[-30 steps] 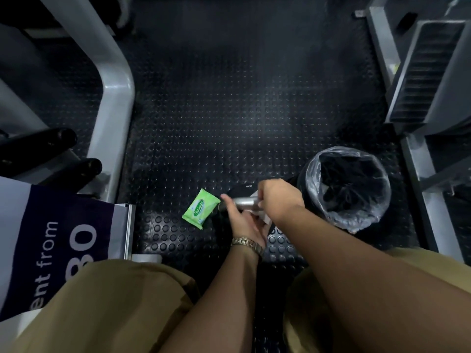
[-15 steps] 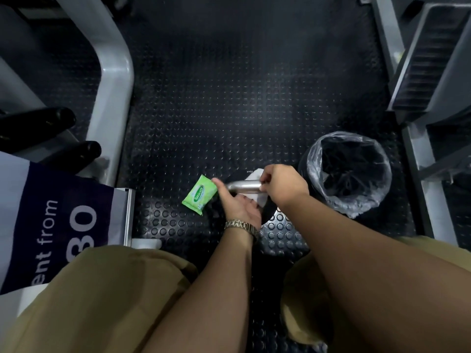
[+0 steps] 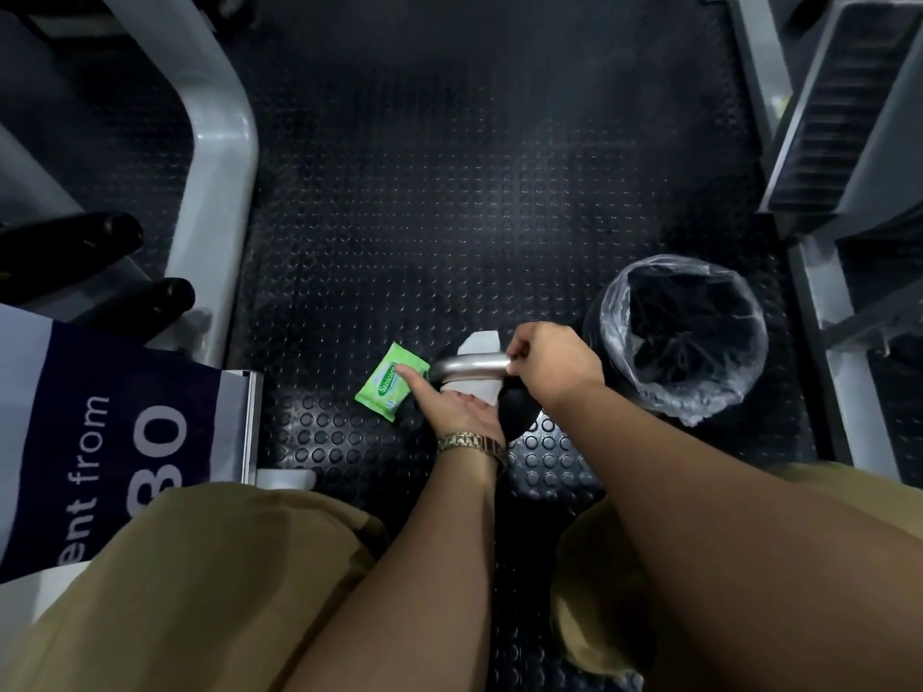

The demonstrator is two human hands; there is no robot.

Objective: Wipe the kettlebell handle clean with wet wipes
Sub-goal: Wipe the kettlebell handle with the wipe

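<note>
A black kettlebell (image 3: 517,417) stands on the studded rubber floor, its silver handle (image 3: 469,366) lying crosswise. A white wet wipe (image 3: 480,342) hangs over the handle, showing above and below the bar. My right hand (image 3: 552,367) grips the handle's right end. My left hand (image 3: 457,409), with a gold watch on its wrist, is just below the bar and holds the wipe's lower part; its thumb reaches toward the handle's left bend. A green pack of wet wipes (image 3: 392,382) lies flat on the floor, just left of the handle.
A black bin with a clear plastic liner (image 3: 682,337) stands right of the kettlebell. A grey machine frame (image 3: 220,192) and black padded rollers (image 3: 145,302) are on the left, more grey machine parts (image 3: 819,317) on the right. My knees in tan trousers fill the bottom.
My left hand has dropped from the handle's left part to below the bar, and more of the silver handle and the white wipe shows. My right hand stays on the right end.
</note>
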